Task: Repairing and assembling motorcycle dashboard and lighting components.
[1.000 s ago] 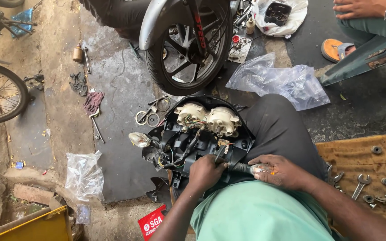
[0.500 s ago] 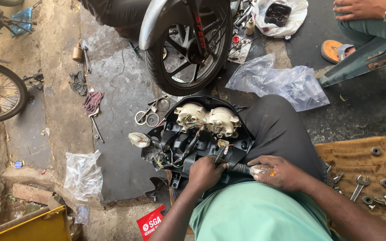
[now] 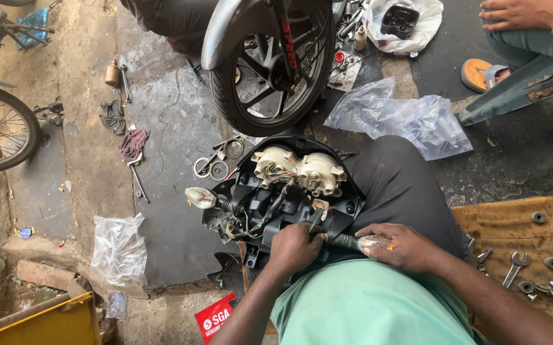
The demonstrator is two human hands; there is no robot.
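Cowl (image 3: pixel 270 211) lies on the lap below the wheel (image 3: pixel 270 64); left hand (image 3: pixel 295 246) grasps a tool, right hand (image 3: pixel 401 246) grasps the indicator (image 3: pixel 372 243).

Matt black plastic headlight cowl (image 3: pixel 289 211), crinkled clear plastic bag (image 3: pixel 404 118), rough wooden board (image 3: pixel 513 220).
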